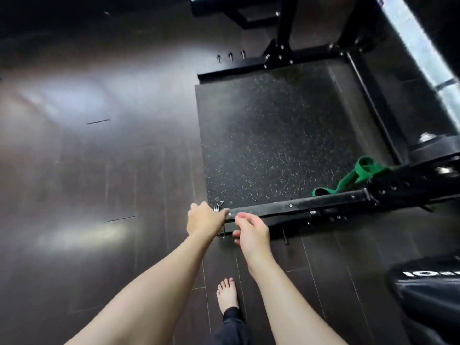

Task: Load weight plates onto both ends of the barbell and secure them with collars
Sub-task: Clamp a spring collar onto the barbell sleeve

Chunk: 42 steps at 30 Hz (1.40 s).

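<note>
Here the dark wooden floor point(99, 170) carries a speckled rubber mat point(273, 135) framed by the black rack base point(311, 205), whose front beam runs left to right. Its left end lies just ahead of both hands. The left hand point(201, 217) is nearer and curls on a metal spring collar point(218, 207) at that end. The right hand point(251, 232) hovers beside it, fingers loosely bent, holding nothing. A plate point(428, 290) shows at the lower right, well apart. A green band point(353, 175) lies by the beam. The barbell I cannot see.
</note>
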### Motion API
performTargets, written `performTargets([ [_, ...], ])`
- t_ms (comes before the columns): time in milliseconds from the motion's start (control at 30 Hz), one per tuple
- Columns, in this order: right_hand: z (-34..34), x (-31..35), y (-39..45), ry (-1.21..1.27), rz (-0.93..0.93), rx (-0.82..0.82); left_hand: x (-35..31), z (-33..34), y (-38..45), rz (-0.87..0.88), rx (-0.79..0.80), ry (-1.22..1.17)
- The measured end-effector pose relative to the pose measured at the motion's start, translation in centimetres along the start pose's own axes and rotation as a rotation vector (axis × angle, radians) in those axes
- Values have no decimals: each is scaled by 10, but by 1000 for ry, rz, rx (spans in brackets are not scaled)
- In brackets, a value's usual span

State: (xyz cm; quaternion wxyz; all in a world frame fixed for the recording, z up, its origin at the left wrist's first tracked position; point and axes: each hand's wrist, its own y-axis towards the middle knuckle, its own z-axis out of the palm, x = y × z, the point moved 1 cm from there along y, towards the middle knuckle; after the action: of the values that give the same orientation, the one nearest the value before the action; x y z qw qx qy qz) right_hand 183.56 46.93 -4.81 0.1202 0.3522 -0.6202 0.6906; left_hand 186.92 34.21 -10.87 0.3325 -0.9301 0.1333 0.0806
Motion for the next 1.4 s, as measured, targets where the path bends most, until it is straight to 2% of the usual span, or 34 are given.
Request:
performTargets([
  [200, 4, -20, 35, -233, -27, -46, 0, 14, 33, 123, 68, 160],
  [267, 0, -26, 36, -351, -56, -37, -1, 12, 34, 129, 97, 176],
  [433, -11, -29, 24, -431, -90, -44, -14, 0, 24, 164, 175, 143],
  [500, -19, -25, 13, -466, -112, -43, -28, -9, 5, 220, 166, 74],
  [633, -42, 4, -25, -437, -167, 37, -67, -52, -53, 449, 183, -2],
  [833, -78, 57, -93, -516, -450, 46, -131, -131, -165, 713, 303, -235],
  [900, -92, 67, -116, -515, -547, -30, -150, -151, -203, 819, 336, -262],
  [967, -102, 75, -140, -522, -676, -198, -165, -166, -239, 909, 349, -264],
  [1133, -129, 86, -205, -323, -833, -385, -188, -182, -333, 1024, 365, -300],
  [1233, -155, 86, -248, -128, -835, -401, -196, -177, -387, 1070, 408, -334],
  [1333, -184, 86, -284, 122, -846, -450, -204, -164, -436, 1114, 500, -424],
  [1400, -210, 80, -308, 256, -856, -426, -204, -148, -472, 1145, 585, -459],
])
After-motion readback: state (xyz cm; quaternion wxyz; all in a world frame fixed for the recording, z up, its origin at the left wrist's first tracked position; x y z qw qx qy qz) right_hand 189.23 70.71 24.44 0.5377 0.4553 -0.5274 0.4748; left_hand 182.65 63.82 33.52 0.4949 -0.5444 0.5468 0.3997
